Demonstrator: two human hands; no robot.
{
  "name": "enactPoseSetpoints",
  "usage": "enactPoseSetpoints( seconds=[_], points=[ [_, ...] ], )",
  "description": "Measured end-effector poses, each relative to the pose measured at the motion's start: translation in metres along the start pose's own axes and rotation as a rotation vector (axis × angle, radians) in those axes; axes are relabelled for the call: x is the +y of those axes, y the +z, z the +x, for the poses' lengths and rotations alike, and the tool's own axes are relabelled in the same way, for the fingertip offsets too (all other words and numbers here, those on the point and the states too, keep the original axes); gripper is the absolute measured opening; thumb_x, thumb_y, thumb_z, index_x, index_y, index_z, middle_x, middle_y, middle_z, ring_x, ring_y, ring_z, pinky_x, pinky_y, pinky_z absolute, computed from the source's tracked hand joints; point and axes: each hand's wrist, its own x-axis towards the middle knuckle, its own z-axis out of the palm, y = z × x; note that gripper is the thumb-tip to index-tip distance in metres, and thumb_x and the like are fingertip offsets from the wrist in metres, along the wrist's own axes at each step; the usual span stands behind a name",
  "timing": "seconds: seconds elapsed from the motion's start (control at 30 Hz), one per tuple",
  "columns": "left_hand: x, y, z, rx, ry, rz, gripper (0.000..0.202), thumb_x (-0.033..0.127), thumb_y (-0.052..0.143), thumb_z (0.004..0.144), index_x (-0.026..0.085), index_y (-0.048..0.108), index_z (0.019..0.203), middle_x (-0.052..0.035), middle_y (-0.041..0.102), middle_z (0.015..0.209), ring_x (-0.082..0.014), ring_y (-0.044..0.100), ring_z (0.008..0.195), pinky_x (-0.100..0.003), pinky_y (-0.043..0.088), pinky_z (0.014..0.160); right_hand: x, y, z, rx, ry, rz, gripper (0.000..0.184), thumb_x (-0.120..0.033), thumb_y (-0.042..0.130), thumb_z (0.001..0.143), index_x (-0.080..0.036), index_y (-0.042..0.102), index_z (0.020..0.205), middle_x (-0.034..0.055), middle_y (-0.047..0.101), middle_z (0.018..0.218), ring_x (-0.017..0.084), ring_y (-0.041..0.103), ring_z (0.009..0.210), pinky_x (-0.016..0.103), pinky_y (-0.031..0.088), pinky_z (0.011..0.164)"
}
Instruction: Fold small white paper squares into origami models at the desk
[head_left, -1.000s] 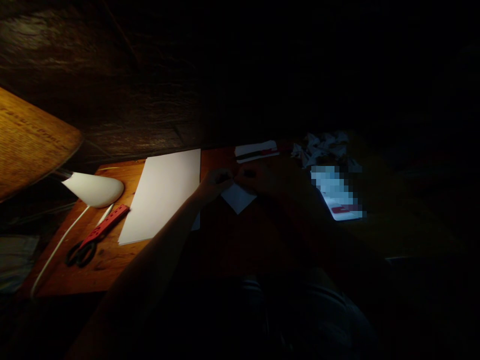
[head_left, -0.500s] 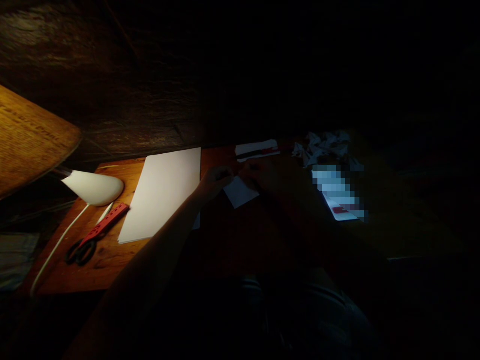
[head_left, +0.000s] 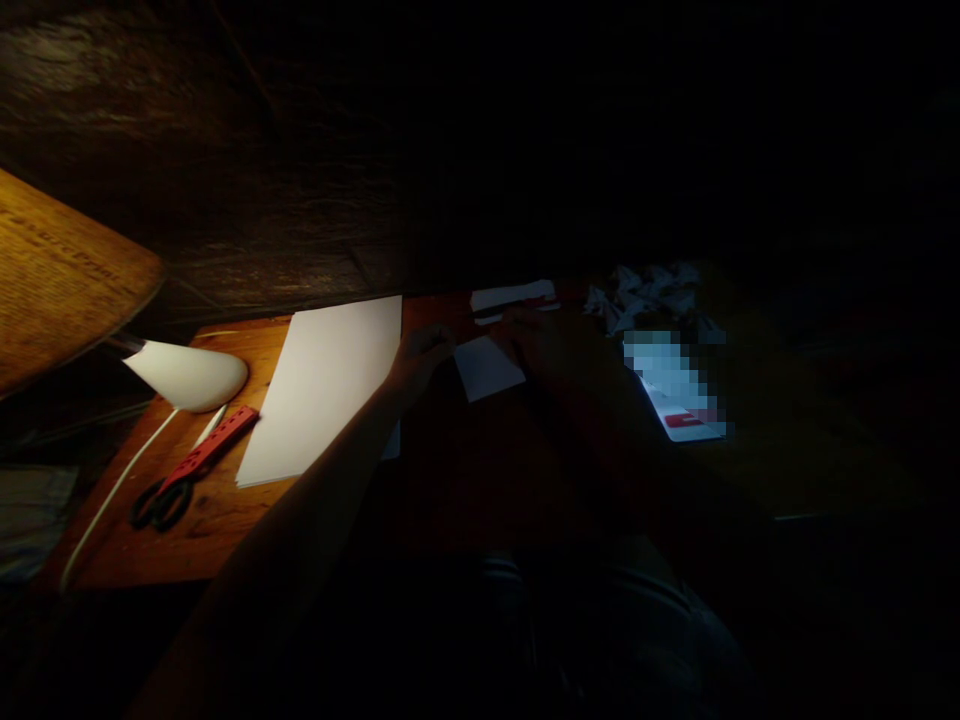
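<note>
A small four-sided piece of white paper [head_left: 489, 370] is in front of me, between my hands. My left hand [head_left: 421, 358] is beside its left edge, with thumb and fingers curved and a gap between them, holding nothing. At the paper's upper right edge, my right hand [head_left: 531, 338] appears closed on it. That hand lies in deep shadow, so its fingertips are hard to make out. Behind the hands are white paper pieces [head_left: 511, 295] with a dark, narrow thing across them.
White sheets [head_left: 330, 390] lie on the wooden table [head_left: 225, 510] at left. Beside them are scissors [head_left: 169, 503] with a red cover, and a lamp [head_left: 187, 375] with a cord. At right are a lit phone [head_left: 679, 425] and several folded paper shapes [head_left: 637, 295].
The small paper has turned and shifted slightly right. My left hand has moved left, away from its upper corner, and my fingers have come apart. My right hand has moved slightly right.
</note>
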Motion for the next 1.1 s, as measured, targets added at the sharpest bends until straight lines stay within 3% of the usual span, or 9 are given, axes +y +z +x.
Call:
enactPoseSetpoints(
  seconds=[0.2,0.27,0.37,0.47,0.6,0.7,0.8,1.0,1.1],
  points=[
    [0.000,0.001,-0.001,0.057,0.014,-0.087,0.022,0.039,0.066,0.077,0.020,0.058,0.070,0.0008,0.054,0.070,-0.0140,0.050,0.067,-0.027,0.040,0.062,-0.004,0.001,-0.002,-0.059,-0.012,-0.073,0.041,-0.043,0.078,0.085,-0.023,0.052,0.061,-0.0032,0.052,0.061,0.013,0.048,0.062,0.028,0.039,0.063],
    [0.000,0.002,-0.002,0.022,0.020,-0.055,0.029,0.046,0.070,0.081,0.020,0.061,0.073,0.0000,0.058,0.072,-0.0143,0.053,0.067,-0.027,0.042,0.062,-0.006,0.000,-0.003,-0.074,-0.042,-0.117,0.047,-0.055,0.079,0.085,-0.023,0.053,0.062,-0.0028,0.053,0.062,0.013,0.049,0.064,0.029,0.041,0.064],
    [0.000,0.003,-0.004,-0.037,-0.034,-0.008,0.037,0.052,0.083,0.075,0.018,0.068,0.078,-0.0013,0.064,0.072,-0.0156,0.058,0.068,-0.027,0.044,0.060,-0.008,-0.001,-0.003,-0.073,-0.075,-0.144,0.054,-0.065,0.082,0.079,-0.022,0.055,0.063,-0.0029,0.054,0.064,0.013,0.048,0.066,0.028,0.043,0.065],
    [-0.003,0.002,-0.004,0.002,-0.055,-0.018,0.039,0.051,0.088,0.072,0.016,0.071,0.077,-0.0016,0.066,0.069,-0.0151,0.060,0.065,-0.026,0.045,0.057,-0.005,0.000,-0.003,-0.106,-0.043,-0.133,0.051,-0.061,0.088,0.076,-0.021,0.057,0.065,-0.0023,0.058,0.066,0.014,0.052,0.068,0.027,0.044,0.065],
    [-0.005,0.000,-0.003,0.076,-0.021,-0.022,0.037,0.049,0.088,0.074,0.016,0.070,0.074,-0.0009,0.065,0.067,-0.0127,0.058,0.062,-0.024,0.044,0.055,-0.001,0.004,-0.003,-0.227,0.016,-0.145,0.034,-0.040,0.096,0.071,-0.020,0.068,0.074,0.0019,0.074,0.080,0.019,0.065,0.079,0.032,0.052,0.073],
    [0.000,0.000,-0.003,0.083,-0.011,-0.014,0.036,0.048,0.087,0.074,0.017,0.068,0.072,0.0006,0.063,0.066,-0.0119,0.056,0.061,-0.023,0.044,0.056,-0.004,0.003,-0.004,-0.280,0.029,-0.200,0.022,-0.029,0.092,0.074,-0.019,0.076,0.084,0.0047,0.081,0.094,0.021,0.071,0.086,0.034,0.056,0.081],
    [0.005,0.001,-0.004,0.078,0.005,0.008,0.032,0.045,0.084,0.073,0.018,0.067,0.071,0.0009,0.062,0.067,-0.0119,0.055,0.063,-0.023,0.042,0.057,-0.009,0.001,-0.006,-0.300,0.037,-0.245,0.019,-0.024,0.090,0.073,-0.018,0.078,0.087,0.0050,0.082,0.095,0.019,0.071,0.084,0.032,0.056,0.078],
    [0.005,-0.001,-0.003,0.061,-0.027,-0.080,0.028,0.034,0.078,0.066,0.019,0.056,0.059,0.0019,0.053,0.063,-0.0116,0.047,0.061,-0.025,0.034,0.055,-0.006,0.000,-0.007,-0.306,0.016,-0.268,0.037,-0.047,0.092,0.070,-0.018,0.070,0.073,0.0018,0.072,0.077,0.016,0.063,0.072,0.027,0.047,0.064],
    [0.005,-0.002,-0.002,-0.047,-0.054,-0.078,0.024,0.033,0.075,0.066,0.019,0.056,0.059,0.0024,0.051,0.063,-0.0118,0.044,0.061,-0.025,0.033,0.057,-0.003,0.002,-0.006,-0.306,-0.011,-0.252,0.040,-0.053,0.085,0.076,-0.019,0.065,0.068,-0.0020,0.061,0.066,0.013,0.054,0.064,0.026,0.041,0.060]
  ],
)
